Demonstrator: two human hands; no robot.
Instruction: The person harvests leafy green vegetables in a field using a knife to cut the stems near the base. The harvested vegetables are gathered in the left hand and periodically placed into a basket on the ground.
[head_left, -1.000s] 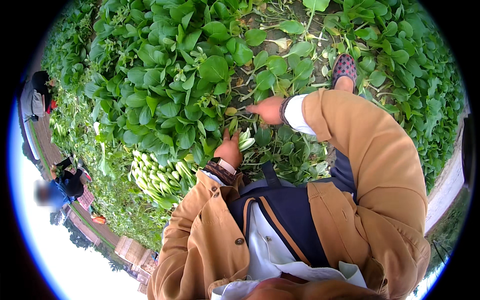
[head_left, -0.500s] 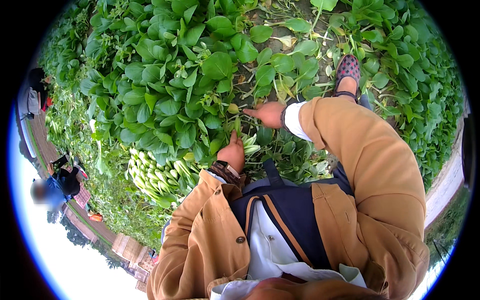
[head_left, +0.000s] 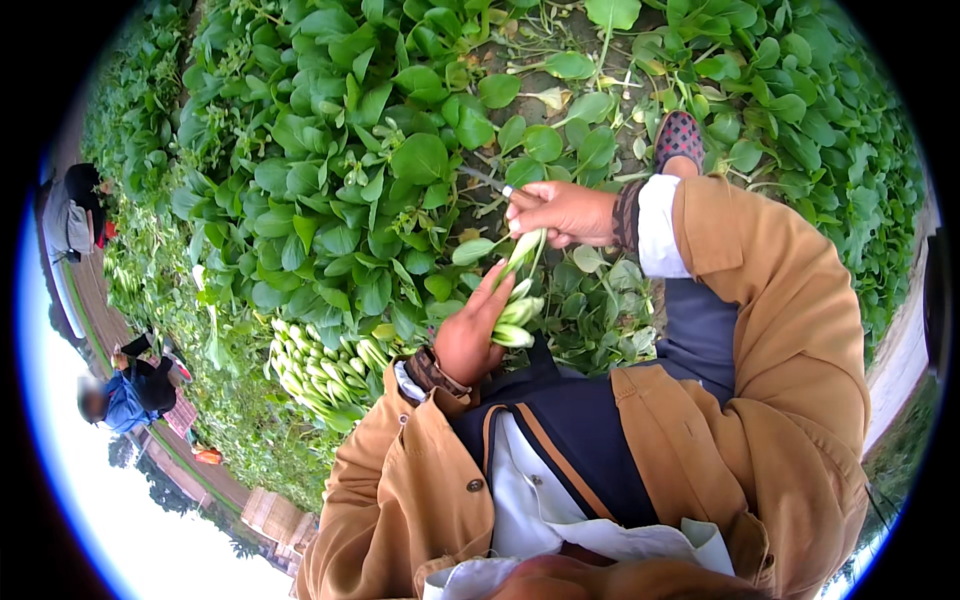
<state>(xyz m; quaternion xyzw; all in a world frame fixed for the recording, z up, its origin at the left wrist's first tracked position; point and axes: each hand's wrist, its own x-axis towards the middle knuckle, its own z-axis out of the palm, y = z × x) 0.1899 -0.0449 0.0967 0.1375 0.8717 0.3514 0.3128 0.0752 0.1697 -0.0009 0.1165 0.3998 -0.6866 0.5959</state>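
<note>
Both hands have just come up from the leafy bed (head_left: 320,190): the left hand (head_left: 470,335) curls its fingers around a few pale-stemmed greens (head_left: 520,312), while the right hand (head_left: 575,213) grips a knife (head_left: 508,191), its fingers meeting one upright leaf, so these plants seem cut loose now, near the pile of stalks (head_left: 315,372)
</note>
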